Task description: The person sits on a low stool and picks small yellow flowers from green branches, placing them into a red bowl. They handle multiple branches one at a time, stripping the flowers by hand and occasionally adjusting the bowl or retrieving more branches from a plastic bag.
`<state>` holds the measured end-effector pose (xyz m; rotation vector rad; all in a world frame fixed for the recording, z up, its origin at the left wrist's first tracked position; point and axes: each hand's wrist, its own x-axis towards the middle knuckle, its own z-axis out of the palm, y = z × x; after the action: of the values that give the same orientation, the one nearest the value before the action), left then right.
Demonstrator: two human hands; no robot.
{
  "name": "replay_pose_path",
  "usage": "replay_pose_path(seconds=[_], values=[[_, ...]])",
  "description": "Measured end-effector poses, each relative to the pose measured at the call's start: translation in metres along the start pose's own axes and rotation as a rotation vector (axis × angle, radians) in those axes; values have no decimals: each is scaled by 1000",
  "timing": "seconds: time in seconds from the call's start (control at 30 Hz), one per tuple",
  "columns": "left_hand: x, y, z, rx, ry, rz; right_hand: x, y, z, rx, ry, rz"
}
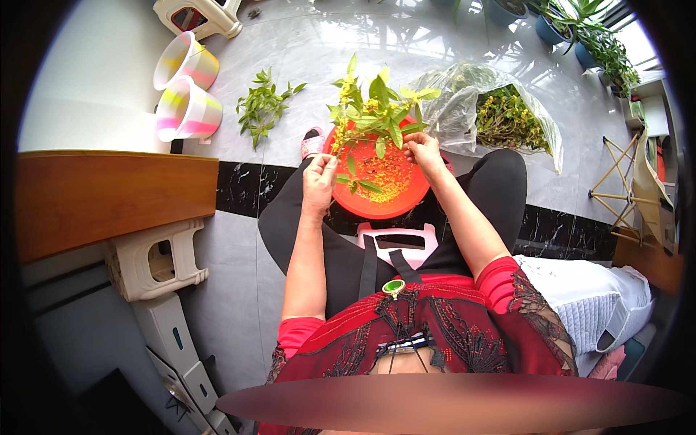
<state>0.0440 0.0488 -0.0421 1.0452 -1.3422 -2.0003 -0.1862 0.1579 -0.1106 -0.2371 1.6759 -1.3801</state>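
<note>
My left hand (pixel 321 179) pinches the lower stem of a leafy branch with small yellow flowers (pixel 375 106). The branch rises over the far side of an orange-red plastic basin (pixel 405 198). My right hand (pixel 425 153) is at the branch's right side, its thumb and fingertips closed on a twig or leaf; which of the two is hard to make out. Loose yellow-orange blossoms (pixel 389 179) cover much of the basin's bottom. A few green leaves (pixel 359 184) hang over them near my left hand. The basin sits between my knees.
Beyond my right knee, a clear plastic bag (pixel 451 111) holds more flowering branches (pixel 511 122). Leafy cuttings (pixel 265 106) lie on the grey tiles at left. Near the wall are two colourful buckets (pixel 190 111). A pink stool (pixel 399 244) shows before me; a folding chair (pixel 633 190) stands right.
</note>
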Motion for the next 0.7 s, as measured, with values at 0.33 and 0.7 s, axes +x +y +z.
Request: replay_pose_path(seconds=[0.33,0.7], values=[[2,2,-6,-33,-32,-66,-23,-15,25,332,-380,20],[1,3,-6,-15,-3,-73,-2,-2,6,295,-284,21]])
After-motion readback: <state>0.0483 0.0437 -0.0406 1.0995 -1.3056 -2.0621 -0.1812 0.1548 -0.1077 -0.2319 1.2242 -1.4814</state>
